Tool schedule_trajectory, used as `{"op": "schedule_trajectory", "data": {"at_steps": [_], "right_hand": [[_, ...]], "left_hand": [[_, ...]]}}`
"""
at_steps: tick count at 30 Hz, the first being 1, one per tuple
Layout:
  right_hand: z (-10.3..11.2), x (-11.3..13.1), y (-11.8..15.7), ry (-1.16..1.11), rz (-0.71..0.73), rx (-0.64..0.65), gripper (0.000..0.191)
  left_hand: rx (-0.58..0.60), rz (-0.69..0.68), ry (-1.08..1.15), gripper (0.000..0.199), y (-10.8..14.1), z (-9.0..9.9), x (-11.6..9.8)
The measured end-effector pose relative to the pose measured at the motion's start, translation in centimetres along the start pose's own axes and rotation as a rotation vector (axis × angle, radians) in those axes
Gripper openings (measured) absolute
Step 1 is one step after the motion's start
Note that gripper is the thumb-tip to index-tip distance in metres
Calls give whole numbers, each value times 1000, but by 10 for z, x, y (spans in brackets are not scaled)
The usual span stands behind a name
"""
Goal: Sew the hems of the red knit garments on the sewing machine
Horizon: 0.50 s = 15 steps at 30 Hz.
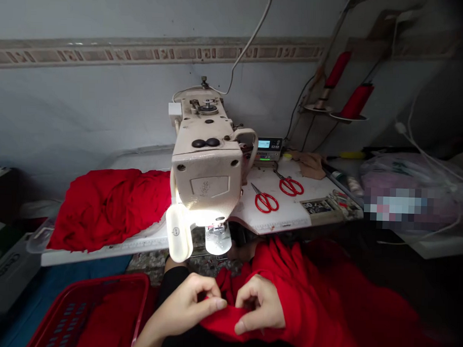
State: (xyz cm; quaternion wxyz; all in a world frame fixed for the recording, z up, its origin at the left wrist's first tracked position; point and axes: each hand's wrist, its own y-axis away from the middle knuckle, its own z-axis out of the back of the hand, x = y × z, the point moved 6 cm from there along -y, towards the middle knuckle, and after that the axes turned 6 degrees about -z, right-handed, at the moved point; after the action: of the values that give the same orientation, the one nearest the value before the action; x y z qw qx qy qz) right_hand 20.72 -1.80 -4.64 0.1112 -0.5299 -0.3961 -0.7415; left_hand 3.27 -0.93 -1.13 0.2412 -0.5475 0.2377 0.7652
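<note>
Red cloth [306, 302] lies over the lap and spreads to the right. Its near edge is pinched by my left hand [191, 303], thumb and fingers together. Close beside it on the right, my right hand [260, 306] grips the same edge between thumb and curled fingers, with folds of the cloth around its wrist. Both hands are in front of and below the sewing machine [206, 177], whose lamp [179, 235] is lit. Under the machine head the presser area shows no cloth.
More red cloth [112, 207] is heaped left of the machine. Two red-handled scissors [266, 201] lie on the white table [279, 215], near a control box [269, 148]. Red thread cones [357, 101] stand behind. A red basket [144, 292] is at lower left.
</note>
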Motion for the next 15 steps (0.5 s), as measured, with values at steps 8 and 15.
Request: {"op": "schedule_trajectory", "data": {"at_steps": [8,15], "right_hand": [[39,21,-5,-311,171,-117,37],[86,32,-26,-446,229,-419,39]], "left_hand": [[-390,122,233,41,20,54,12],[-620,-58,52,37,-22,93,3]]}}
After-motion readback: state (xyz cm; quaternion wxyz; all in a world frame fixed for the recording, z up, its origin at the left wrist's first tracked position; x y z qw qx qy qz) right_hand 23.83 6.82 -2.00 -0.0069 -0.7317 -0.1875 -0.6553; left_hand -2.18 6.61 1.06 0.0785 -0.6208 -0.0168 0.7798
